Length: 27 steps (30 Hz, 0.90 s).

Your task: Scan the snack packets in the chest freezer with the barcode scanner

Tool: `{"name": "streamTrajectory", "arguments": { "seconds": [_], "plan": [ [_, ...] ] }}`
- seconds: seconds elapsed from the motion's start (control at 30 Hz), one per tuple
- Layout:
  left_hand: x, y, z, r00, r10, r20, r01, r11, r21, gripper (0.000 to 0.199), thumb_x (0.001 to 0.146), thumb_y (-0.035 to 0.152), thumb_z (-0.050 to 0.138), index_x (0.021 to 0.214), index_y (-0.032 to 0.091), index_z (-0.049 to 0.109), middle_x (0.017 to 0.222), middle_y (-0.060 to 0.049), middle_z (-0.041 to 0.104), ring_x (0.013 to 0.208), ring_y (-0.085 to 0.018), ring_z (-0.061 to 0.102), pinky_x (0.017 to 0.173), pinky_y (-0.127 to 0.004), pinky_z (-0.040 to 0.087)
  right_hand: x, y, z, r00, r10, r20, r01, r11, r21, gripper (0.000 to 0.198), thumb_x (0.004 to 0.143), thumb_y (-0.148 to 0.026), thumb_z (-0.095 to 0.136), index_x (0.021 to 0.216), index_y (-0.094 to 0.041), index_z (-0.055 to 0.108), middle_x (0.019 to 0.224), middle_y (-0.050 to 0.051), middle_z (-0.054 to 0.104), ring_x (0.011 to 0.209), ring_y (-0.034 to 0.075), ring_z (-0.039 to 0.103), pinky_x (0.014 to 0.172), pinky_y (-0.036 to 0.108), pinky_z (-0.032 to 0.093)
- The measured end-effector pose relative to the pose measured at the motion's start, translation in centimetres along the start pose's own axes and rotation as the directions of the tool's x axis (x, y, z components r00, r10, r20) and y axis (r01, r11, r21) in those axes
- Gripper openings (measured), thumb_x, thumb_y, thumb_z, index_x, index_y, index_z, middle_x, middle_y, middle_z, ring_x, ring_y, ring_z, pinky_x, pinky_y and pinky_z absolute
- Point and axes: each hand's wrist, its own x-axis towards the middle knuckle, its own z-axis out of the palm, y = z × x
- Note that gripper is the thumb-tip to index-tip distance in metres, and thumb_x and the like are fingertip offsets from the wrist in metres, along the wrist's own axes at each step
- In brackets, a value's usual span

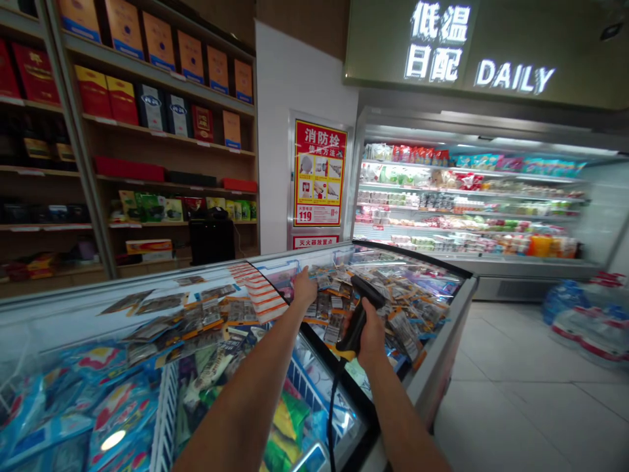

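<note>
My right hand [372,334] is wrapped round the handle of a black and yellow handheld barcode scanner [354,322]. The scanner's cable [332,406] runs down toward the bottom edge. Farther forward, my left hand [305,290] reaches over the freezer's glass top, its fingers curled; whatever they may hold is hidden. Flat packets [403,328] with grey and orange parts lie scattered on the glass around both hands. More such packets [201,318] spread to the left, beside an orange-and-white striped sheet [258,292].
Beneath the glass of the chest freezer [455,328] are bagged goods [122,413] and white wire baskets [164,416]. Shelves of boxes [160,42] stand behind at left. A lit refrigerated display [472,196] fills the back right, with wrapped bottles [590,328] on the floor.
</note>
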Motion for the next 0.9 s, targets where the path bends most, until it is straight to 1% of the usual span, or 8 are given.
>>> {"name": "streamTrajectory", "arguments": {
  "seconds": [0.1, 0.2, 0.37, 0.53, 0.63, 0.7, 0.83, 0.9],
  "plan": [
    [-0.8, -0.8, -1.5, 0.998, 0.068, 0.017, -0.070, 0.985, 0.160, 0.051, 0.072, 0.009, 0.046, 0.123, 0.009, 0.044, 0.127, -0.015, 0.048, 0.120, -0.020, 0.041, 0.099, -0.030, 0.032, 0.1, 0.0, 0.0, 0.999, 0.038, -0.008, -0.038, 0.999, 0.012, 0.026, 0.071, -0.045, 0.055, 0.078, -0.020, 0.050, 0.046, -0.003, 0.054, 0.036, 0.013, 0.046, 0.032, 0.024, 0.037],
    [-2.1, -2.4, -4.8, 0.997, 0.079, -0.011, -0.070, 0.934, 0.350, 0.046, 0.074, 0.014, 0.043, 0.120, 0.012, 0.048, 0.125, -0.015, 0.049, 0.118, -0.023, 0.042, 0.098, -0.036, 0.032, -0.2, -0.1, 0.3, 0.997, 0.069, -0.027, -0.069, 0.998, 0.007, 0.025, 0.071, -0.044, 0.055, 0.074, -0.020, 0.050, 0.045, -0.003, 0.052, 0.035, 0.012, 0.046, 0.032, 0.023, 0.037],
    [-4.3, -5.6, -11.2, 0.972, -0.132, -0.194, 0.225, 0.759, 0.611, 0.041, 0.073, 0.026, 0.046, 0.112, 0.014, 0.053, 0.117, -0.018, 0.052, 0.112, -0.035, 0.043, 0.092, -0.055, 0.027, -1.0, -0.3, 0.9, 0.996, 0.087, -0.005, -0.087, 0.996, -0.018, 0.023, 0.069, -0.041, 0.056, 0.069, -0.020, 0.048, 0.044, -0.003, 0.051, 0.033, 0.011, 0.044, 0.030, 0.022, 0.035],
    [-5.6, -6.7, -13.2, 0.958, -0.277, -0.071, 0.245, 0.667, 0.704, 0.052, 0.068, 0.044, 0.053, 0.110, 0.014, 0.054, 0.107, -0.018, 0.060, 0.113, -0.037, 0.042, 0.092, -0.058, 0.023, -1.3, 0.0, 1.1, 0.993, 0.111, 0.028, -0.111, 0.993, -0.029, 0.024, 0.068, -0.041, 0.056, 0.067, -0.018, 0.048, 0.044, -0.002, 0.051, 0.033, 0.011, 0.043, 0.029, 0.022, 0.035],
    [-5.9, -6.7, -13.5, 0.964, -0.256, -0.067, 0.226, 0.665, 0.712, 0.052, 0.065, 0.042, 0.058, 0.110, 0.016, 0.055, 0.108, -0.017, 0.061, 0.113, -0.037, 0.043, 0.093, -0.058, 0.023, -1.3, 0.1, 1.1, 0.993, 0.113, 0.026, -0.112, 0.993, -0.042, 0.022, 0.070, -0.039, 0.055, 0.068, -0.018, 0.050, 0.044, -0.002, 0.051, 0.033, 0.011, 0.044, 0.029, 0.021, 0.035],
    [-5.9, -6.7, -14.0, 0.962, -0.254, -0.099, 0.253, 0.697, 0.671, 0.048, 0.067, 0.035, 0.057, 0.111, 0.018, 0.055, 0.109, -0.016, 0.060, 0.109, -0.036, 0.047, 0.089, -0.054, 0.031, -1.4, 0.1, 1.1, 0.993, 0.114, 0.020, -0.113, 0.992, -0.047, 0.021, 0.071, -0.038, 0.054, 0.068, -0.018, 0.050, 0.044, -0.003, 0.051, 0.032, 0.010, 0.044, 0.029, 0.021, 0.034],
    [-5.0, -7.3, -15.4, 0.941, -0.263, -0.212, 0.332, 0.835, 0.439, 0.044, 0.072, 0.021, 0.048, 0.116, 0.022, 0.053, 0.106, -0.013, 0.062, 0.097, -0.030, 0.057, 0.076, -0.040, 0.044, -1.6, 0.0, 1.3, 0.990, 0.136, 0.042, -0.134, 0.990, -0.036, 0.022, 0.073, -0.038, 0.053, 0.065, -0.018, 0.049, 0.044, -0.002, 0.051, 0.033, 0.011, 0.045, 0.030, 0.022, 0.036],
    [-4.2, -7.6, -15.3, 0.935, -0.222, -0.277, 0.292, 0.924, 0.247, 0.043, 0.073, 0.019, 0.047, 0.115, 0.022, 0.055, 0.103, -0.009, 0.064, 0.093, -0.026, 0.059, 0.074, -0.035, 0.046, -1.8, -0.1, 1.3, 0.982, 0.172, 0.072, -0.170, 0.985, -0.029, 0.023, 0.073, -0.038, 0.053, 0.064, -0.018, 0.049, 0.045, -0.001, 0.052, 0.034, 0.011, 0.046, 0.031, 0.022, 0.037]
  ]
}}
